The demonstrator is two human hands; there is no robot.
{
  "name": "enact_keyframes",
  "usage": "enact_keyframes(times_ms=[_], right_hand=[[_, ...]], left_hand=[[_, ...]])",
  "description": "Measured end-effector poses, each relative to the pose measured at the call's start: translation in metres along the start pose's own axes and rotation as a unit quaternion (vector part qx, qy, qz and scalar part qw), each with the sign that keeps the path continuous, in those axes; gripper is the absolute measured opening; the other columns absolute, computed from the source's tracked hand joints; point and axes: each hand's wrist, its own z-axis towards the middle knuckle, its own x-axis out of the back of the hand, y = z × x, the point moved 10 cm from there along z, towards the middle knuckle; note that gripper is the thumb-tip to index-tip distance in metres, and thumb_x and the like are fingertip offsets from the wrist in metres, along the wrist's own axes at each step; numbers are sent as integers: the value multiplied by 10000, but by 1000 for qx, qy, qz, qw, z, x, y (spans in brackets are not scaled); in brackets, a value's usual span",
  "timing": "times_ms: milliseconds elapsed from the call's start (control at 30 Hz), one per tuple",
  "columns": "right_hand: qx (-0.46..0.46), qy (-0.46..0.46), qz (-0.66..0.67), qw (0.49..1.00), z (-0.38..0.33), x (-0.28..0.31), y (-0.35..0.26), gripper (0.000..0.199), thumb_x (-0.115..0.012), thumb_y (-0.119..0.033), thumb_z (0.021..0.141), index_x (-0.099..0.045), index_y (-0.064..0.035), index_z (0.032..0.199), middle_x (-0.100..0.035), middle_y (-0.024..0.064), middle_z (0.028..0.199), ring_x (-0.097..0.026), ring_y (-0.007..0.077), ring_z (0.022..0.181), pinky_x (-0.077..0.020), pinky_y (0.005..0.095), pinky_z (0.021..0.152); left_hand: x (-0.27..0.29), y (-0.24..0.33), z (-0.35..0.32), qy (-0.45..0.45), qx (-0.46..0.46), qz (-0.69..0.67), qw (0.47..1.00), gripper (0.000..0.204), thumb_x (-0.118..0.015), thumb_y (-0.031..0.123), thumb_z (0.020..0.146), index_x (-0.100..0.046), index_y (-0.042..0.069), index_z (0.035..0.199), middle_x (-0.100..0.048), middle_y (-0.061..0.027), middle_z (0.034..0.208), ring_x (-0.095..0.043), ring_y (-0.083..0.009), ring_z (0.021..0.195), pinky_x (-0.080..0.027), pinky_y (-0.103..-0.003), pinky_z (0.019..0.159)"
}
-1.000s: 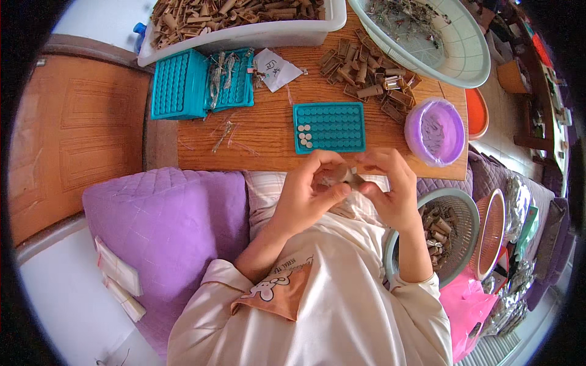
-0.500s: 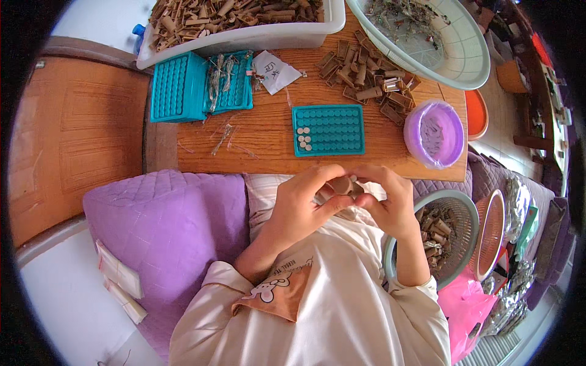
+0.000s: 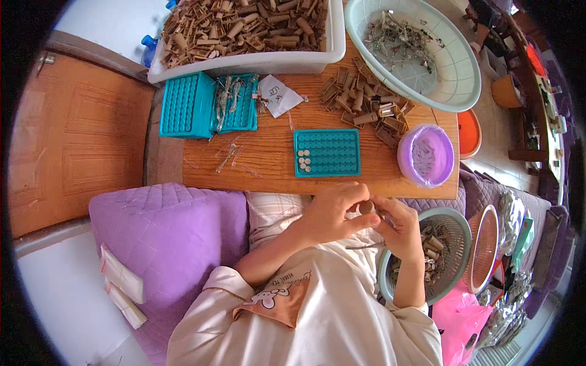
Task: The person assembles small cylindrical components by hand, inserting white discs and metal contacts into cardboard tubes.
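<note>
Over my lap, just off the table's front edge, my left hand (image 3: 337, 210) and my right hand (image 3: 398, 229) come together on a small brown casing (image 3: 366, 208). The left thumb and fingers close round its rounded end. Fingers of the right hand are bent against its other side and hide most of it. A thin dark wire or strip (image 3: 364, 246) pokes out below the right hand; what it joins is hidden. Beyond the hands lies a teal tray (image 3: 332, 152) with rows of round hollows. Several pale round discs (image 3: 304, 161) sit at its left side.
Loose brown casings (image 3: 366, 104) are heaped behind the tray, beside a purple-lined tub (image 3: 448, 160). A white bin (image 3: 256, 63) of brown parts, stacked teal trays (image 3: 183, 108) and a pale green basket (image 3: 470, 91) stand farther back. A grey-green basket (image 3: 459, 268) is by my right forearm.
Both hands have shifted slightly right and down in the picture, with the casing turned between them. The thin wire or strip now shows below my right hand. The view has tilted a little.
</note>
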Motion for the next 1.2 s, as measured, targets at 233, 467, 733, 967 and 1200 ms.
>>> enact_keyframes(times_ms=[233,467,733,967,1200], right_hand=[[-47,85,-58,994,-23,44,17,339,-602,41,587,-559,0,920,-544,96,727,-539,190,672,-421,256,636],[-295,-64,-323,897,-103,117,49,336,-566,-7,631,-544,-4,966,-568,187,818,-569,292,709,-444,334,631],[-44,27,-326,944,6,125,-14,174,-561,-19,687,-564,17,857,-593,137,757,-577,243,660,-438,301,604],[26,-79,-303,949,215,111,33,248,-450,-181,799,-529,-93,1017,-594,145,814,-573,278,744,-435,345,649],[-35,-162,-416,894,272,92,91,229,-443,-210,800,-591,-87,925,-596,96,782,-558,209,698,-432,303,647]], left_hand=[[14,24,28,8,-82,139,987,344,-648,361,658,-500,58,730,-519,-60,629,-532,-190,560,-417,-287,505],[234,4,87,324,82,413,847,159,-449,100,792,-563,116,903,-578,-96,895,-554,-251,793,-437,-335,685],[266,-90,150,89,187,605,769,346,-449,-50,702,-579,131,967,-473,-66,1120,-425,-250,1046,-405,-369,848],[254,-94,170,53,167,646,743,218,-476,-16,711,-521,48,915,-559,-121,921,-515,-313,899,-452,-409,710],[290,-88,148,190,133,606,761,206,-502,145,768,-504,38,944,-560,-159,838,-534,-334,799,-447,-415,664]])
